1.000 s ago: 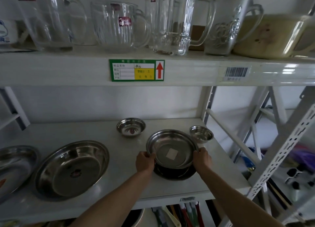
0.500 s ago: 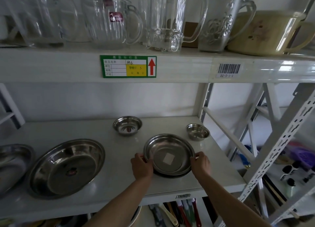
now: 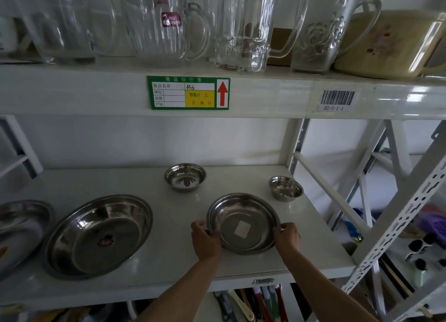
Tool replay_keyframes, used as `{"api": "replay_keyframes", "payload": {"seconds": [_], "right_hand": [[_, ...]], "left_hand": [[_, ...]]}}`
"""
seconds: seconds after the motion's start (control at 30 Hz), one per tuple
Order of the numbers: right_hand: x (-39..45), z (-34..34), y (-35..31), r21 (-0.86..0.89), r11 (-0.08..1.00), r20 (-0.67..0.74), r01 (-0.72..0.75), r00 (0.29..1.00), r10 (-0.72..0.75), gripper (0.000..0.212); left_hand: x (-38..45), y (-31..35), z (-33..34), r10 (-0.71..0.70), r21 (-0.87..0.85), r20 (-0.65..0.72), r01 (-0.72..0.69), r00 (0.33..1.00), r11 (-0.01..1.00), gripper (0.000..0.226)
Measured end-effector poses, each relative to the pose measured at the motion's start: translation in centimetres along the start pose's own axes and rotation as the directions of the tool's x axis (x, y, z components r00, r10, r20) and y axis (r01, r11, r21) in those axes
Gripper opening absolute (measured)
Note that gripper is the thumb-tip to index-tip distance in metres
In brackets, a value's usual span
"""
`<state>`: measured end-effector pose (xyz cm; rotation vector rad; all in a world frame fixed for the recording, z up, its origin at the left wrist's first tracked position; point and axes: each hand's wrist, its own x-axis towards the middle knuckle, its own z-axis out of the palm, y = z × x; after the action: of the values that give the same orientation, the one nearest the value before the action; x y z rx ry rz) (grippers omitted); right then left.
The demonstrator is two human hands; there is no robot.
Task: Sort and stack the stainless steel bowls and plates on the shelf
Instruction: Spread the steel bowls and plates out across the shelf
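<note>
A medium steel plate (image 3: 242, 215) with a white sticker sits on the white shelf (image 3: 169, 268), right of centre. My left hand (image 3: 205, 240) grips its left rim and my right hand (image 3: 287, 237) grips its right rim. To the left lies a large steel plate (image 3: 96, 234), and another plate (image 3: 17, 227) is cut off by the left edge. A small steel bowl (image 3: 185, 176) stands at the back centre. A smaller steel bowl (image 3: 286, 188) stands at the back right.
The upper shelf carries glass jugs (image 3: 166, 24) and mugs, plus a beige basin (image 3: 386, 44). A green price label (image 3: 188, 92) is on its edge. White shelf posts (image 3: 395, 225) rise at the right. Brushes (image 3: 253, 304) hang below the shelf.
The plate in my hands came down from a raised, tilted position and now lies flat on the shelf. Both hands stay on its rim.
</note>
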<state>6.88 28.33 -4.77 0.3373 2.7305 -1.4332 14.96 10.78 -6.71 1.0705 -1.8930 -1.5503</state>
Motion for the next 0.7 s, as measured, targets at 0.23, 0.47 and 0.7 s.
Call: {"api": "replay_keyframes", "payload": {"seconds": [0.23, 0.47, 0.7], "right_hand": [[-0.2, 0.8, 0.4, 0.031, 0.996, 0.081, -0.079, 0.994, 0.077, 0.017], [-1.5, 2.8, -1.6, 0.048, 0.999, 0.112, -0.019, 0.994, 0.014, 0.017], [-2.9, 5.2, -3.1, 0.046, 0.999, 0.162, 0.010, 0.987, -0.017, 0.014]], "left_hand": [[0.8, -0.9, -0.1, -0.194, -0.083, 0.114, 0.204, 0.974, 0.975, 0.025], [1.4, -0.7, -3.1, -0.140, -0.099, 0.023, 0.142, 0.990, 0.985, 0.009], [2.1, -1.6, -6.1, -0.135, -0.200, -0.060, 0.121, 0.989, 0.972, 0.013]]}}
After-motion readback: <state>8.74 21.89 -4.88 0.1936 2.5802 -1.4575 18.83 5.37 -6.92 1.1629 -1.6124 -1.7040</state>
